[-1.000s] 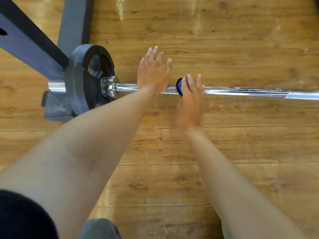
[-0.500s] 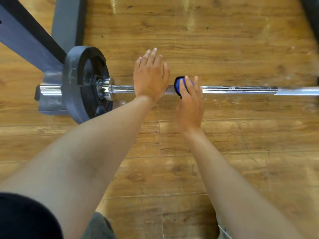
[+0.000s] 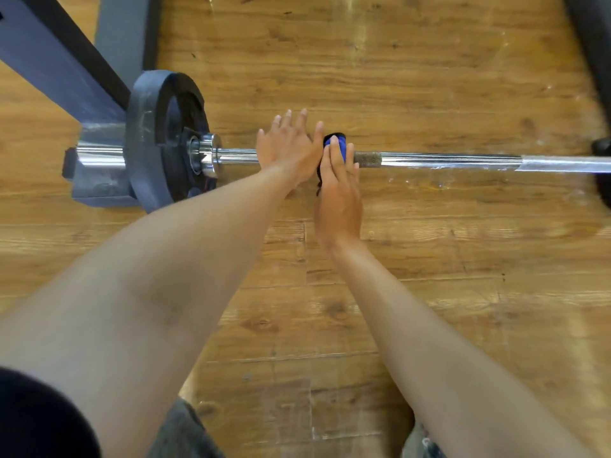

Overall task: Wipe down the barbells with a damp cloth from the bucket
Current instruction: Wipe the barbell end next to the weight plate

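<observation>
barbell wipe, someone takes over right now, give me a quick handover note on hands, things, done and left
Left hand: open, flat on the barbell shaft near the weight plate.
Right hand: presses the blue cloth over the shaft, right beside the left hand.
Bucket: not in view.
Done: cannot tell which stretches are wiped.
Left: probably the shaft to the right, past the knurled patch.

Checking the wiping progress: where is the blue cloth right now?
In the head view the blue cloth sits on the barbell shaft, under the right hand, beside the left hand.
</observation>
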{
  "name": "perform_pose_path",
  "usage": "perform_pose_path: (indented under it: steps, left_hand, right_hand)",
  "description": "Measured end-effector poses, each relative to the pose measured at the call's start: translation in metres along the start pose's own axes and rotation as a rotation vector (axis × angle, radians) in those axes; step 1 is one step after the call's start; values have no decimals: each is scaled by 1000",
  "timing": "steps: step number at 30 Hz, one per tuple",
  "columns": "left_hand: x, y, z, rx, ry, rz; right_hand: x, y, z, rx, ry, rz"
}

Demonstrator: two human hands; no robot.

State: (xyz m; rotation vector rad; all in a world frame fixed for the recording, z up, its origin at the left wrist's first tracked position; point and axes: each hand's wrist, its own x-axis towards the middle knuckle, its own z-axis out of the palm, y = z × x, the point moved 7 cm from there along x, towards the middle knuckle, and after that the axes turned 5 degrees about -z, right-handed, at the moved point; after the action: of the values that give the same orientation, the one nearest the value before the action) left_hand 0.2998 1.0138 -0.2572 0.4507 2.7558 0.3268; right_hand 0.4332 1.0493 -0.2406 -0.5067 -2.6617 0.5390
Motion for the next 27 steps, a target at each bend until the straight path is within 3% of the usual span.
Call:
perform_pose_path:
  steps: [6,11,22,27]
  left_hand:
    - [17,4,-2,79,-100,-17]
    - [29,9,-8,108,-92,-22]
    - [51,15,-15,119,-82,-24]
    - [55,15,-17,123,-69,-3]
  right_hand:
    - [17,30,-10,-23,91,214]
    - [33,28,-4,-62,-47,55]
    - [44,17,5,-94,-99,-112]
    - [46,40,-11,-50,29,170]
